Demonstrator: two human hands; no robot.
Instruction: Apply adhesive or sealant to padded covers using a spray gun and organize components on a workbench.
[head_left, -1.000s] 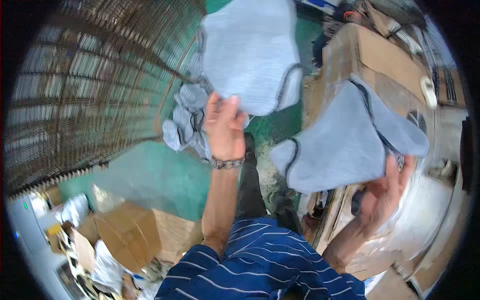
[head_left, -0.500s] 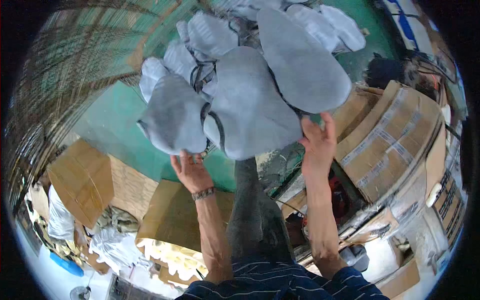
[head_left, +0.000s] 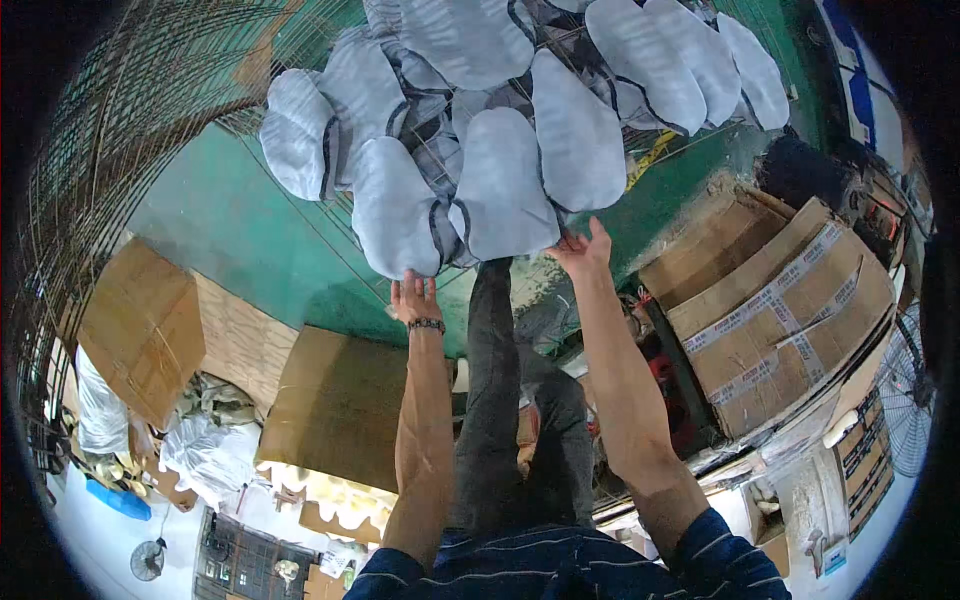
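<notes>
Sets left hand [head_left: 412, 298] against lower edge of left grey pad [head_left: 393, 212]; cannot tell whether pinching. Spreads right hand [head_left: 582, 250] wide, thumb apart, at lower corner of middle grey pad [head_left: 503, 180]. Lying on thin wires [head_left: 315, 222], both pads near rim: could slide toward green floor [head_left: 235, 235] if tugged legward; could drag overlapping neighbours askew if pushed hard.

The pale grey, rounded fabric pieces with black edging [head_left: 500, 182] run past our view's top edge and partly hide one another. At the nearest hems, we cannot tell whether the bare left hand with a dark wristband [head_left: 415, 300] or the bare right hand [head_left: 582, 252] grips anything. Fabric hides the lower end of the dark grey trouser leg [head_left: 490, 400]. The round wire-cage fan [head_left: 905, 390] fades into darkness at our right.
</notes>
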